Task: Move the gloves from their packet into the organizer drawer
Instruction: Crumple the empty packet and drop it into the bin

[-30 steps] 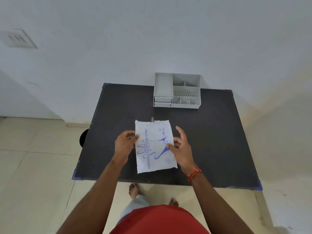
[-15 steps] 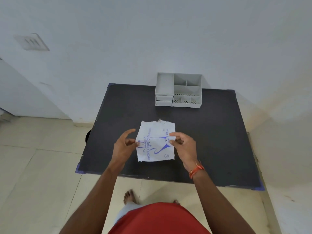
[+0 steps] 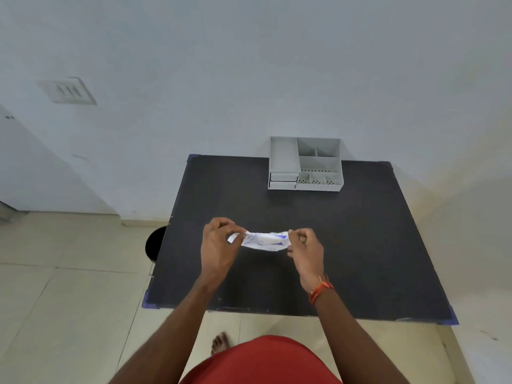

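As both hands pinch its ends above the desk [image 3: 360,231], fingers [image 3: 238,232] pressed tight, the glove packet [image 3: 264,241] looks light, limp and crinkly.

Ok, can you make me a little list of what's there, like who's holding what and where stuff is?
packet: white with blue print, held up above the table, pulled between both hands
left hand: pinching the packet's left end
right hand: pinching the packet's right end
organizer: grey, at the table's far edge by the wall
drawers: on the organizer's front left, look shut
gloves: none out that I can see
table: dark top
bracelet: orange, on the right wrist
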